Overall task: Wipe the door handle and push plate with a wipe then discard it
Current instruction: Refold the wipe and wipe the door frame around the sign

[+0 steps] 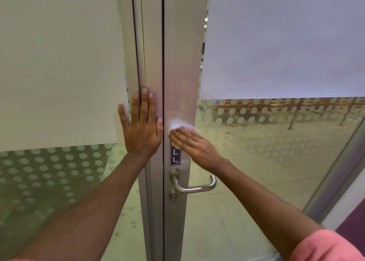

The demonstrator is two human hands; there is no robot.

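Observation:
A white wipe [178,125] is pressed flat against the metal door stile [178,73] under the fingers of my right hand [194,145], just above a blue PULL sticker [175,156] that the hand partly covers. The steel lever handle [194,186] sits below, untouched, with a keyhole cylinder [173,196] under it. My left hand [141,125] lies flat, fingers spread, on the neighbouring frame [151,53] left of the door gap, holding nothing.
Frosted panels fill the upper glass of the left pane [59,63] and the right door [286,43]; dotted film runs below them. Through the glass I see a tiled floor [246,181] and benches [286,104]. A wall edge [335,191] stands at right.

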